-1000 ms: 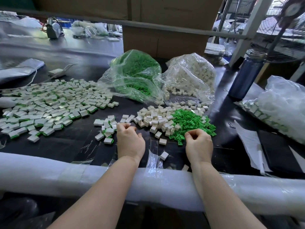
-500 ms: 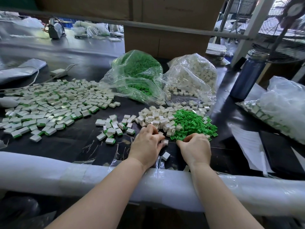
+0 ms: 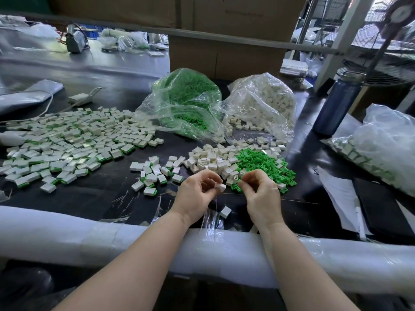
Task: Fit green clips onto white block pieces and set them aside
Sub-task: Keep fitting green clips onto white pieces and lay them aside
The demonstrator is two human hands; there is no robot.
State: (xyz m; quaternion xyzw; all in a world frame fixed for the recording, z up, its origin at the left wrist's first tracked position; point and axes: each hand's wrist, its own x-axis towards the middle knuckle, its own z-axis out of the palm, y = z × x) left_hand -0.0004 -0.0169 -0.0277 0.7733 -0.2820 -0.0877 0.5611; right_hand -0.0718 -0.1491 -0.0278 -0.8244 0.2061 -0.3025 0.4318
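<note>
A white block (image 3: 221,187) sits pinched in the fingertips of the left hand (image 3: 197,195), raised just above the black tabletop (image 3: 94,198). At its 3 o'clock, close but apart, the right hand (image 3: 261,194) has its fingers curled, pinching something too small to make out. At 12 o'clock lie a heap of white blocks (image 3: 213,158) and, touching it, a heap of green clips (image 3: 262,164). Finished pieces (image 3: 67,140) spread at 10 o'clock. A lone block (image 3: 225,212) lies at 6 o'clock.
</note>
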